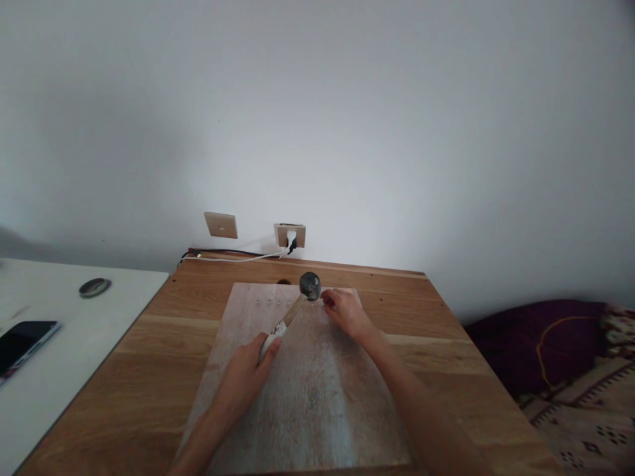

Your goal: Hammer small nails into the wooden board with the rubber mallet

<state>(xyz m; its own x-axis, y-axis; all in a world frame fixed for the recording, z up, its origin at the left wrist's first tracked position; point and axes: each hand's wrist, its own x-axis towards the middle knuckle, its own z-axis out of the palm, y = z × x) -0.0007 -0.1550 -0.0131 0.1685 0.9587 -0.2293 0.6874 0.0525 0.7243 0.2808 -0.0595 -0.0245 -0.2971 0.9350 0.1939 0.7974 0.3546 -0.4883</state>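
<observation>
My left hand (251, 371) is wrapped round the handle of a mallet (292, 312). Its round, dark, scuffed head (310, 285) is raised over the far part of a pale worn board (278, 396); the handle is wooden with a white grip. Close to the right of that head, my right hand (344, 311) has its fingertips pinched together over the board's far edge. Whatever they hold is too small and hidden to make out. Left of the mallet head, several small light bits (270, 301) sit in a row along the board's far side.
Under the board is a wooden table (133, 377) against the wall. Cables (238, 254) run along its back edge to a wall socket (292, 236). To the left, a white table (84, 344) bears a phone (22, 344) and a round dark object (94, 287). Purple fabric (536, 344) lies right.
</observation>
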